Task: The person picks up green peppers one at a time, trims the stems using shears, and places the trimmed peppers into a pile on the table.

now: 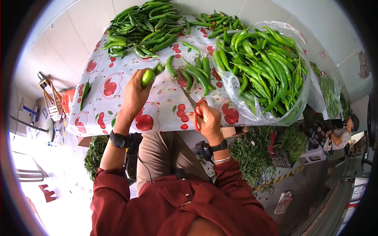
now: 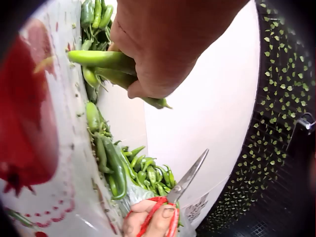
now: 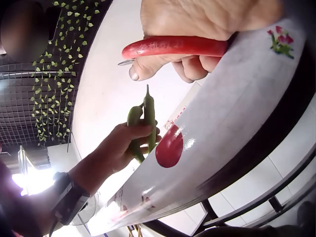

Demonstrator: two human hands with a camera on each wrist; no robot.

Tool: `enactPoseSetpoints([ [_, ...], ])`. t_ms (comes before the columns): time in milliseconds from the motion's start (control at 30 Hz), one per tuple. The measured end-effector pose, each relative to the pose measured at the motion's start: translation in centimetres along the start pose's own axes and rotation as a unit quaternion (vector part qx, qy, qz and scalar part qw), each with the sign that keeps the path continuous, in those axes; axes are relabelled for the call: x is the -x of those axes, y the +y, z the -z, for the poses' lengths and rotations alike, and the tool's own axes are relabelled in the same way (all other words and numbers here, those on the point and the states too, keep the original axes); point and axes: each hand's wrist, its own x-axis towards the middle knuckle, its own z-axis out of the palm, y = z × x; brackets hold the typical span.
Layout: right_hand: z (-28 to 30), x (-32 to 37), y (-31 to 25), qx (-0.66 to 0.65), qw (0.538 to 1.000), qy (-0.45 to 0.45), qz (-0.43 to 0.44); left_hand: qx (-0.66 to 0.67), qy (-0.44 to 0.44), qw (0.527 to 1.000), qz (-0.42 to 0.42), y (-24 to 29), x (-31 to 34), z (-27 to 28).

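My left hand (image 1: 135,94) grips two green chili peppers (image 3: 149,111) above the tablecloth, their stem ends poking out past the thumb. Both peppers also show in the left wrist view, partly covered by the fingers. In my right hand (image 1: 210,122) is a pair of red-handled scissors (image 2: 183,183), fingers wrapped round the handles. The blades lie together and point up and away, apart from the held peppers. Several loose green peppers (image 1: 197,74) lie on the cloth just beyond the scissors.
A big heap of green peppers (image 1: 145,29) lies at the back left, a smaller heap (image 1: 220,23) behind. On the right a clear plastic bag (image 1: 233,85) overflows with peppers. One pepper (image 1: 85,94) lies near the left edge of the tablecloth (image 1: 126,78). Leafy greens (image 1: 252,157) are under the table.
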Motion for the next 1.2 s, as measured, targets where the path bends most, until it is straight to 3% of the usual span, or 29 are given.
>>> enactPoseSetpoints([
  [67, 0.0, 0.0, -0.1, 0.002, 1.000, 0.007, 0.002, 0.004, -0.009, 1.000, -0.005, -0.4, -1.2, -0.6],
  [100, 0.0, 0.0, -0.2, 0.003, 1.000, 0.011, 0.004, 0.142, -0.074, 0.984, 0.073, -0.2, -1.9, -0.9],
  [133, 0.0, 0.0, -0.2, 0.004, 1.000, 0.012, 0.005, 0.275, -0.138, 0.940, 0.149, 0.0, -2.5, -1.1],
  [200, 0.1, 0.0, -0.2, 0.030, 0.999, 0.013, 0.022, 0.464, -0.178, 0.836, 0.230, 1.8, -3.6, -2.4],
  [267, 0.0, 0.1, 0.2, 0.023, 0.999, 0.014, 0.030, 0.535, -0.220, 0.775, 0.255, 2.3, -5.1, -4.9],
  [367, 0.2, -0.1, -0.2, 0.056, 0.998, 0.019, 0.037, 0.576, -0.231, 0.737, 0.268, 3.9, -7.0, -8.9],
  [433, 0.2, 0.1, 0.1, 0.060, 0.997, 0.030, 0.040, 0.633, -0.263, 0.672, 0.279, 5.2, -7.9, -10.7],
  [467, 0.2, 0.2, 0.2, 0.062, 0.997, 0.029, 0.042, 0.635, -0.263, 0.671, 0.277, 5.7, -7.9, -11.0],
  [533, 0.2, 0.3, 0.2, 0.038, 0.998, 0.033, 0.029, 0.595, -0.221, 0.715, 0.294, 7.0, -7.6, -10.6],
  [567, 0.2, 0.3, 0.1, 0.037, 0.998, 0.033, 0.030, 0.578, -0.299, 0.729, 0.214, 3.6, -8.2, -12.4],
  [600, 0.3, 0.3, 0.1, 0.045, 0.998, 0.031, 0.030, 0.577, -0.298, 0.730, 0.214, 3.9, -7.9, -11.4],
  [700, 0.2, 0.3, 0.1, 0.044, 0.998, 0.032, 0.025, 0.401, -0.252, 0.868, 0.148, 3.9, -6.7, -8.1],
  [733, 0.1, 0.4, 0.2, 0.039, 0.998, 0.034, 0.020, 0.397, -0.253, 0.869, 0.150, 2.0, -6.9, -8.0],
  [800, -0.1, 0.4, 0.3, 0.019, 0.999, 0.038, 0.013, 0.324, -0.178, 0.925, 0.089, -2.1, -7.5, -8.0],
  [867, 0.1, 0.2, 0.1, 0.022, 0.999, 0.027, 0.023, 0.196, -0.076, 0.975, 0.067, -4.2, -7.8, -6.8],
  [900, 0.2, 0.2, 0.1, 0.022, 0.999, 0.029, 0.023, 0.102, -0.066, 0.992, 0.033, -5.5, -8.6, -6.0],
  [1000, 0.1, 0.1, 0.0, 0.031, 0.999, 0.019, 0.015, -0.060, -0.023, 0.998, -0.004, -8.6, -10.5, -4.9],
  [1033, 0.1, 0.1, 0.0, 0.041, 0.999, 0.021, 0.017, -0.060, -0.019, 0.998, -0.004, -9.2, -11.0, -4.8],
  [1200, 0.4, 0.0, -0.5, 0.076, 0.996, 0.019, 0.032, -0.193, -0.059, 0.978, 0.054, -10.2, -13.8, -5.9],
])
